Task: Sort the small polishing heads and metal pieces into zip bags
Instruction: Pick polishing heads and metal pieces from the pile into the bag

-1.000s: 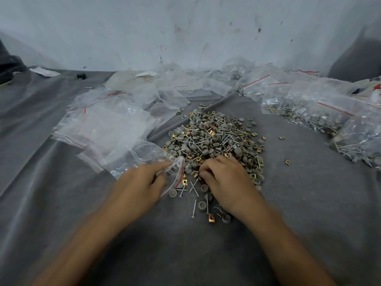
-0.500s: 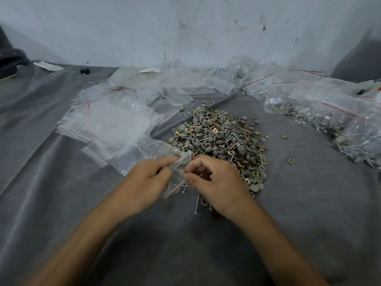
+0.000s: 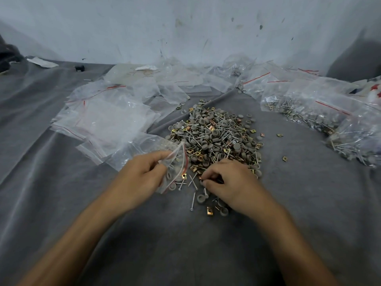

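Note:
A heap of grey round polishing heads, thin metal pins and small brass-coloured square pieces point(image 3: 216, 135) lies in the middle of the grey cloth. My left hand point(image 3: 140, 178) pinches the mouth of a clear zip bag with a red strip point(image 3: 175, 159), held open at the heap's near left edge; a few grey heads show inside it. My right hand point(image 3: 228, 182) rests at the heap's near edge with curled fingers pinching small pieces. Loose pins, grey heads and a brass piece point(image 3: 209, 210) lie just below my right hand.
Empty zip bags point(image 3: 107, 118) are piled to the left and back of the heap. Filled bags of pins and heads point(image 3: 321, 112) lie along the right. A grey cloth point(image 3: 185, 244) covers the surface; a white wall stands behind. Stray brass pieces point(image 3: 285, 158) sit right of the heap.
My right hand has gone from the bag's mouth back down to the heap's near edge. My left hand still holds the bag, now spread wider open.

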`<state>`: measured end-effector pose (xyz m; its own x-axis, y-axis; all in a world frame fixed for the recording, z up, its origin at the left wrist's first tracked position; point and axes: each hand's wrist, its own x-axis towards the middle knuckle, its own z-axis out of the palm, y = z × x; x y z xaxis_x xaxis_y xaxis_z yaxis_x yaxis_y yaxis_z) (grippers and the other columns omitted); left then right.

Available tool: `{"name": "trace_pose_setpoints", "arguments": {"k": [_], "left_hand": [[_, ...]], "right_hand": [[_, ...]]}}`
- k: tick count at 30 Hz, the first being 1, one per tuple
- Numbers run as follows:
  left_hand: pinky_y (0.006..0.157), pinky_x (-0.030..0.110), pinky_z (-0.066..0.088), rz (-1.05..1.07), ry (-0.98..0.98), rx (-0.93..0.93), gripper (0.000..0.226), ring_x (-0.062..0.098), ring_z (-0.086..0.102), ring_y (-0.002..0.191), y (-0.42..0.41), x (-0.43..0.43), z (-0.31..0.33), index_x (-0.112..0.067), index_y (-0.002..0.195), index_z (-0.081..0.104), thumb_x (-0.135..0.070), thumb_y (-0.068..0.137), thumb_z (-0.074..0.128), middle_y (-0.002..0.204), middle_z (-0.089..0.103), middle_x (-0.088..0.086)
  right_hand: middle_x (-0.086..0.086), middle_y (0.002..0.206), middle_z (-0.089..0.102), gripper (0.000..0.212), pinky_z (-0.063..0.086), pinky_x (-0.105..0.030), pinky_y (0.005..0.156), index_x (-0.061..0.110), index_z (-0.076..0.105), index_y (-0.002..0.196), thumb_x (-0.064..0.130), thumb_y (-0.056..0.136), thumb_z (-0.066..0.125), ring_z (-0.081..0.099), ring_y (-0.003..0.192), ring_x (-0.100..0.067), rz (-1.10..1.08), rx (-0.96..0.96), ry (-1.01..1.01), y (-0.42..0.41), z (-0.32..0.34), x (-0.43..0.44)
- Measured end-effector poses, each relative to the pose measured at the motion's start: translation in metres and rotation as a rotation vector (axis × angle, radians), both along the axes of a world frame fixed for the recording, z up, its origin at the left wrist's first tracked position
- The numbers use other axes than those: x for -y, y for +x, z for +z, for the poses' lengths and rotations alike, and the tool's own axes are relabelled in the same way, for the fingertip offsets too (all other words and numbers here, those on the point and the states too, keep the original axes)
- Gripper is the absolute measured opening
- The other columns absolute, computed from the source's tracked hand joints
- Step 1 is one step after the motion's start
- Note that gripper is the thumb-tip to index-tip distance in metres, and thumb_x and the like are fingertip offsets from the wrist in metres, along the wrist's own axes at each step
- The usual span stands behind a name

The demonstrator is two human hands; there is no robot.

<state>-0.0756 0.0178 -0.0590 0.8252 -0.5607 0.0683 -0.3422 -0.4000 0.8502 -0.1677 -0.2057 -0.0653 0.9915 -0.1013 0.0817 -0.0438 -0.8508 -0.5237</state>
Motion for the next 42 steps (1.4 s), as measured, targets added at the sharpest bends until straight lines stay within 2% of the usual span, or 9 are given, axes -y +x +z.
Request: {"name": "trace_pose_setpoints", "arguments": {"k": [6,9,12,16,21,27,31,34,42], "left_hand": [[0.061,0.034,0.044,-0.003,0.034,0.008,0.041,0.008,0.054,0.056,-0.002,0.001,-0.001,-0.043,0.117,0.071,-0.038,0.086,0.045,0.061,0.065,-0.008],[0.065,0.039,0.050,0.012,0.057,0.028,0.042,0.009,0.058,0.059,-0.002,0.003,0.000,-0.042,0.117,0.071,-0.036,0.085,0.044,0.062,0.065,-0.011],[0.061,0.025,0.045,-0.031,0.040,0.062,0.036,-0.002,0.057,0.058,-0.005,0.006,0.002,-0.047,0.106,0.071,-0.035,0.085,0.045,0.064,0.066,-0.020],[0.057,0.017,0.043,-0.065,-0.024,0.050,0.034,-0.004,0.054,0.055,-0.007,0.006,0.002,-0.055,0.107,0.066,-0.043,0.082,0.047,0.062,0.065,-0.017],[0.058,0.027,0.046,0.049,0.004,0.063,0.042,0.001,0.056,0.051,0.002,0.001,-0.004,-0.052,0.117,0.064,-0.044,0.079,0.048,0.060,0.067,-0.008],[0.058,0.019,0.042,0.171,-0.053,0.108,0.032,-0.001,0.056,0.051,0.002,-0.001,0.005,-0.044,0.109,0.064,-0.036,0.082,0.049,0.056,0.065,-0.010],[0.052,0.014,0.039,0.248,-0.098,0.218,0.024,0.000,0.048,0.047,-0.002,-0.002,0.011,-0.045,0.104,0.069,-0.026,0.094,0.059,0.049,0.057,-0.009],[0.051,0.015,0.038,0.264,-0.029,0.318,0.032,0.003,0.043,0.043,-0.008,-0.003,0.013,-0.038,0.112,0.074,-0.015,0.094,0.061,0.045,0.051,-0.006],[0.061,0.026,0.051,0.106,0.109,0.229,0.038,0.004,0.061,0.051,-0.017,0.004,0.007,-0.039,0.118,0.073,-0.035,0.086,0.051,0.056,0.066,-0.013]], "right_hand": [[0.016,0.096,0.056,0.010,0.046,-0.037,0.086,0.034,0.069,0.097,0.039,0.098,0.061,0.052,0.099,-0.010,0.028,0.002,-0.114,0.003,0.001,-0.001],[0.014,0.089,0.062,0.009,0.048,-0.031,0.072,0.031,0.068,0.093,0.035,0.098,0.062,0.064,0.081,-0.003,0.029,0.095,0.155,0.000,0.003,-0.006],[0.013,0.083,0.069,0.005,0.056,-0.030,0.065,0.032,0.072,0.092,0.031,0.096,0.067,0.068,0.074,-0.007,0.051,0.168,0.410,0.003,0.009,-0.020],[0.012,0.083,0.064,0.006,0.044,-0.011,0.065,0.024,0.074,0.093,0.019,0.089,0.076,0.061,0.075,-0.003,0.076,0.275,0.362,0.010,0.006,-0.040],[0.014,0.079,0.064,0.006,0.050,-0.020,0.061,0.028,0.071,0.093,0.022,0.094,0.070,0.061,0.069,-0.006,0.036,0.312,0.441,0.004,0.010,-0.034],[0.012,0.080,0.062,0.006,0.041,-0.013,0.069,0.031,0.072,0.090,0.032,0.087,0.076,0.058,0.082,0.002,0.184,-0.086,0.072,-0.013,0.009,-0.010],[0.012,0.077,0.063,0.008,0.047,-0.024,0.076,0.031,0.068,0.094,0.033,0.090,0.075,0.058,0.080,0.001,0.175,-0.109,-0.002,-0.015,0.006,-0.010],[0.010,0.080,0.065,0.011,0.047,-0.018,0.055,0.030,0.063,0.089,0.028,0.091,0.073,0.060,0.070,-0.003,0.137,-0.067,0.177,-0.015,0.008,-0.013],[0.015,0.077,0.066,0.017,0.043,-0.013,0.060,0.027,0.063,0.086,0.021,0.088,0.078,0.059,0.065,-0.002,0.068,0.260,0.474,-0.011,0.012,-0.038]]}}
